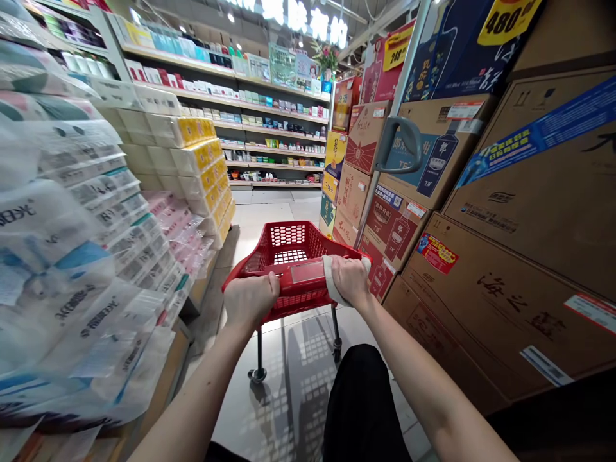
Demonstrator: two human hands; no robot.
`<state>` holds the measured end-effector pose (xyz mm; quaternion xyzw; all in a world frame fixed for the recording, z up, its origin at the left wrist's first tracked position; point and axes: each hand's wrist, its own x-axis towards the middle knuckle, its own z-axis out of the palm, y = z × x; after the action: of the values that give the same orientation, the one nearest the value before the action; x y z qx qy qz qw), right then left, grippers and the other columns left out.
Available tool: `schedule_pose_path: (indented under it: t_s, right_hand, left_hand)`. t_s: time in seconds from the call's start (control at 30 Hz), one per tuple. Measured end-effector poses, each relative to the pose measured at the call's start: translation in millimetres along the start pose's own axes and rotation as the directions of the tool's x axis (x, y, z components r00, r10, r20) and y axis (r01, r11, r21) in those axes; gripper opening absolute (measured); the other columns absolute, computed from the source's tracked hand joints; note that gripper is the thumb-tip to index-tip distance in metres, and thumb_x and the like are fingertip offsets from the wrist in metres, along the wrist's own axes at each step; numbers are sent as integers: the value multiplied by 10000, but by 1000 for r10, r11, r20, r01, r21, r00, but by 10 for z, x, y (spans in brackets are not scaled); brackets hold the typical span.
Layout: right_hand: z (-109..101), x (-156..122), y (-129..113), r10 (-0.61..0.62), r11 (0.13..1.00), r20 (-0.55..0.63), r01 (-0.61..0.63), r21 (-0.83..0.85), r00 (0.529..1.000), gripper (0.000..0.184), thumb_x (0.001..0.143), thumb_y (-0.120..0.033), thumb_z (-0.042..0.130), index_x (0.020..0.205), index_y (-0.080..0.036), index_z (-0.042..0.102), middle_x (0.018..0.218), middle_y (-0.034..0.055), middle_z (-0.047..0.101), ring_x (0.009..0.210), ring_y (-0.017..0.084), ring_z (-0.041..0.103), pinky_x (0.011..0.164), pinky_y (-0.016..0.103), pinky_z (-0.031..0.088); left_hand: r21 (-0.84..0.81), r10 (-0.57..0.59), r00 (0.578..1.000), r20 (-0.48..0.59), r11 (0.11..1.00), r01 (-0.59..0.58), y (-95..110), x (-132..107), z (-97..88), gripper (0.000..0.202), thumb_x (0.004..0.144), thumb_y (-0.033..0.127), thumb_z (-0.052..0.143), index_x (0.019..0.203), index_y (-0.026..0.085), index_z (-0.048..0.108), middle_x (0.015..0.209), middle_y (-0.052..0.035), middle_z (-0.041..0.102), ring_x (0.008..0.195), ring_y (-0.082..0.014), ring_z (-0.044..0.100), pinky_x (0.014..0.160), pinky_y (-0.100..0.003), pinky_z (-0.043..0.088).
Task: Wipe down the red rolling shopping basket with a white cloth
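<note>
A nice even grip here, the left hand [250, 298] closed bare around the red handle [308, 273] of the shopping cart [289, 247], the right hand [350, 280] closed over a white cloth [331, 277], cart centred in the aisle [269, 212] between tissue packs [72, 224] and cartons [414, 167]!

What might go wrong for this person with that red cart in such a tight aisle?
The white cloth bunched under the right hand might slip on the handle of the red cart, weakening control. The cart also runs close to stacked cartons on the right and wrapped paper packs on the left, so a swerve could knock either.
</note>
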<state>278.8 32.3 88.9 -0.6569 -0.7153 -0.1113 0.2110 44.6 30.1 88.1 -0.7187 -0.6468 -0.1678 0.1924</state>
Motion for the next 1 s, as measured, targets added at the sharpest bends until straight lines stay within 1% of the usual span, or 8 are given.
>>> schedule_pose_path:
  t_s: [0.1, 0.27, 0.4, 0.6, 0.73, 0.8, 0.87, 1.0]
  right_hand:
    - [-62, 214, -8, 47, 999, 199, -43, -21, 979, 502, 994, -327, 180, 984, -173, 657, 936, 98, 700, 912, 211, 648, 817, 320, 418]
    - [-66, 444, 40, 11, 1000, 366, -21, 23, 930, 471, 992, -378, 207, 1006, -200, 642, 1042, 83, 687, 1003, 224, 633, 788, 313, 442]
    - [-36, 453, 97, 25, 998, 329, -44, 50, 944, 598, 989, -451, 145, 934, -173, 673, 1025, 107, 693, 983, 215, 637, 790, 288, 436]
    - [-2, 434, 239, -98, 994, 243, 82, 77, 965, 672, 982, -500, 136, 815, -203, 715, 878, 62, 720, 875, 158, 649, 778, 231, 400]
    - [31, 473, 329, -139, 987, 217, 117, 109, 966, 671, 979, -513, 158, 804, -215, 734, 854, 47, 725, 847, 142, 649, 749, 211, 390]
    - [49, 504, 365, -147, 985, 214, 123, 120, 966, 667, 976, -520, 169, 804, -217, 738, 862, 47, 728, 851, 141, 649, 736, 208, 387]
    - [68, 539, 393, -147, 985, 223, 120, 128, 964, 664, 974, -526, 173, 807, -221, 739, 881, 46, 729, 856, 144, 649, 723, 212, 386]
    - [101, 591, 383, -76, 992, 249, 48, 119, 966, 634, 974, -519, 180, 857, -222, 727, 959, 53, 722, 908, 168, 644, 706, 231, 389]
  left_hand:
    - [-5, 0, 1000, 7, 1000, 0, -3, -15, 16, 636, 902, 398, 183, 718, 107, 718, 674, -146, 683, 663, -271, 634, 596, -329, 309]
    - [-8, 29, 1000, -8, 1000, -29, -34, -24, -9, 648, 906, 381, 157, 707, 120, 715, 671, -142, 680, 658, -265, 628, 602, -334, 316]
    - [-7, 51, 999, 1, 999, -51, -23, -42, -59, 657, 914, 403, 144, 684, 135, 698, 646, -129, 668, 643, -259, 622, 595, -338, 320]
    - [-95, 184, 982, 48, 979, -179, -32, -61, -162, 577, 920, 434, 176, 750, 166, 657, 800, -98, 694, 736, -227, 630, 629, -321, 359]
    - [-214, 241, 960, 140, 954, -208, -256, 114, -143, 542, 911, 465, 205, 796, 195, 661, 914, -67, 707, 876, -207, 624, 810, -323, 388]
    - [-284, 257, 933, 251, 941, -183, -398, 221, -98, 548, 901, 471, 212, 787, 206, 678, 910, -54, 713, 910, -204, 619, 864, -325, 375]
    - [-305, 275, 904, 327, 936, -174, -491, 285, -54, 590, 898, 469, 185, 728, 195, 680, 870, -74, 712, 890, -217, 616, 792, -316, 395]
    - [-257, 283, 908, 309, 944, -207, -464, 271, -31, 617, 902, 437, 153, 668, 182, 664, 816, -101, 704, 856, -237, 610, 720, -317, 391]
